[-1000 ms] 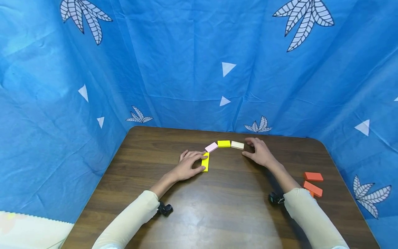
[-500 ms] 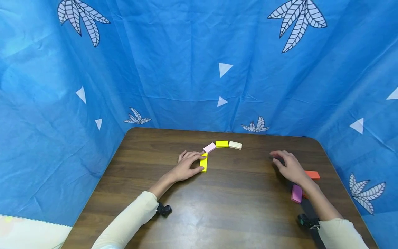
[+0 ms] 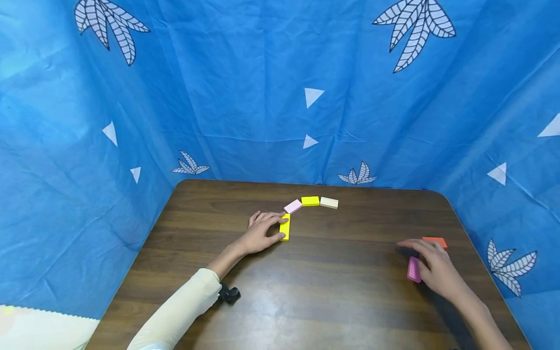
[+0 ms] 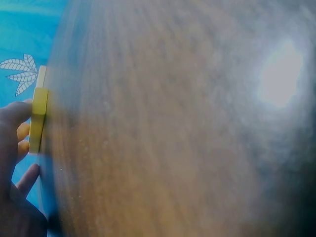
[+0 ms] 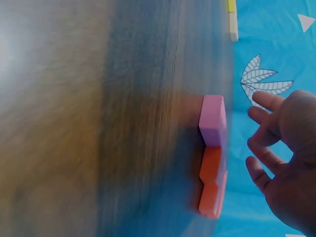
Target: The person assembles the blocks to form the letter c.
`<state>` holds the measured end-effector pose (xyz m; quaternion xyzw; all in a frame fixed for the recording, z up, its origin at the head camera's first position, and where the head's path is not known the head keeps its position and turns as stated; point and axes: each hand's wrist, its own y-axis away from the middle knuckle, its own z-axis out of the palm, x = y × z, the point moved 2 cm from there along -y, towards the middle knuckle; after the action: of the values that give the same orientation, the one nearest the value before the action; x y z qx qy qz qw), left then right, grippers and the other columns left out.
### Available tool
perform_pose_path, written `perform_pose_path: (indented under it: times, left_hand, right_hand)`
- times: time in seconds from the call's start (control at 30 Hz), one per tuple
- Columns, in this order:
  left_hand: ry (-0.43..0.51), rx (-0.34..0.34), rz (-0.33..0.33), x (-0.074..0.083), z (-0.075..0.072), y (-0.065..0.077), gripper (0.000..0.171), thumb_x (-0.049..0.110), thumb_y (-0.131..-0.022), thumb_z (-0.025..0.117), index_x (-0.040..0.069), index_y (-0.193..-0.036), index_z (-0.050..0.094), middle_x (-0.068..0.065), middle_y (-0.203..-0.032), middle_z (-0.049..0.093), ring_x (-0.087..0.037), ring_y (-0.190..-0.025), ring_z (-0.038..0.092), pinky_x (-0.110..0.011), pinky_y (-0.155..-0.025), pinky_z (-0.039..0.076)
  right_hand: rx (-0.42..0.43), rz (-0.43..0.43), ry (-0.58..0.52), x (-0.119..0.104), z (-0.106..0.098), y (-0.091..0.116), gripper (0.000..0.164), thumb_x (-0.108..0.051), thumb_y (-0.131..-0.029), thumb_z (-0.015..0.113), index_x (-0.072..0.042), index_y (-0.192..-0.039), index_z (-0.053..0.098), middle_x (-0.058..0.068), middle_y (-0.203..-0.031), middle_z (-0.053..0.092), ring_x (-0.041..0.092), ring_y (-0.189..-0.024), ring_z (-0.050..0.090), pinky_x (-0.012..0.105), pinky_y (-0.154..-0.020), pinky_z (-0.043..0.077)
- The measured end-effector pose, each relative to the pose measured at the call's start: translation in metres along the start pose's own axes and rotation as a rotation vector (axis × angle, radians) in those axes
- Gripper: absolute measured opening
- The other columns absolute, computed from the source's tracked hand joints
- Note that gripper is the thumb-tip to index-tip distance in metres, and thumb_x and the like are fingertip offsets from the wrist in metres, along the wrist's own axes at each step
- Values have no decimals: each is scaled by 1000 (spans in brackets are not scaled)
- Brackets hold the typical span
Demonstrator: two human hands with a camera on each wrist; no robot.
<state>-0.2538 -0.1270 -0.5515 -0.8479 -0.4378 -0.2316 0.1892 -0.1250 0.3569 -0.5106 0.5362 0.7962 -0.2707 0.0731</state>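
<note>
My left hand [image 3: 260, 233] is on a yellow block [image 3: 285, 228] lying on the table, its index finger and thumb pinching it near the two ends. That block begins a curved row: a pale pink block [image 3: 293, 206], a second yellow block [image 3: 310, 201] and a cream block [image 3: 329, 202] follow to the right. Over the table's right side hovers my right hand [image 3: 442, 270], fingers loosely bent and holding nothing. Beside its thumb lies a purple block [image 3: 413, 270], partly covered. The right wrist view shows that purple block [image 5: 212, 118] apart from the fingers, with orange-red blocks [image 5: 211, 165] behind.
The brown wooden table [image 3: 332, 291] has rounded far corners. A blue curtain [image 3: 245, 97] with white leaf prints hangs close behind it and along both sides. An orange-red block [image 3: 435, 240] shows past my right hand, near the right edge.
My right hand has moved from beside the cream block to the right and nearer, over the purple and orange-red blocks. The left hand stays on the yellow block. The view has shifted slightly.
</note>
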Motion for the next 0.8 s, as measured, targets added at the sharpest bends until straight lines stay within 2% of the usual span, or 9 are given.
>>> perform_pose_path:
  times: [0.07,0.13,0.2,0.33,0.43,0.53,0.67,0.8]
  left_hand:
    - [-9,-12,-8,-1,-1,0,50,39,-103,71,22,-150,63,-1,-165,54,-32,-157,44,-72,-130,11]
    - [-4,-17,-11,-1,-2,1,50,38,-103,72,22,-150,63,-2,-166,54,-33,-157,44,-72,-130,11]
    - [-1,-19,-13,0,-3,1,50,38,-103,72,21,-149,63,-1,-166,53,-33,-156,44,-72,-130,11]
    - [6,-16,-2,0,-3,-1,50,37,-104,71,20,-149,63,-1,-166,53,-33,-156,44,-73,-130,11]
    - [4,-16,2,0,-3,-1,50,37,-104,71,20,-150,63,-1,-165,54,-33,-156,44,-73,-130,11]
    - [8,-16,-1,0,-3,0,50,37,-103,72,20,-150,63,-1,-165,54,-33,-157,44,-72,-130,11]
    - [15,-5,10,0,-2,0,48,37,-103,73,22,-148,64,-1,-165,54,-32,-156,45,-72,-130,11]
    - [20,8,25,0,-2,0,46,36,-102,74,22,-145,66,-1,-164,55,-32,-154,47,-74,-129,12]
  right_hand:
    - [-28,25,9,-1,-2,8,74,28,-73,64,-17,-132,72,13,-134,72,28,-112,54,42,-89,28]
    - [-61,54,20,-2,-3,15,76,28,-71,65,-18,-131,72,15,-137,71,38,-119,52,46,-85,28]
    - [-95,85,39,-2,-2,22,74,26,-73,67,-19,-130,73,17,-139,70,42,-120,50,49,-81,26]
    - [-118,131,67,1,1,31,64,18,-78,75,-19,-130,73,20,-139,69,48,-123,47,59,-83,27]
    - [-116,154,74,3,3,32,57,10,-80,83,-18,-129,74,22,-137,70,48,-121,47,62,-84,26]
    - [-103,171,91,3,7,31,50,0,-81,89,-17,-126,76,22,-133,72,42,-116,48,60,-83,25]
    - [-104,201,114,2,11,28,42,-9,-83,91,-15,-123,77,21,-126,73,38,-111,48,60,-83,25]
    - [-118,218,130,1,11,26,39,-10,-86,89,-13,-123,76,19,-122,72,36,-110,47,57,-84,25]
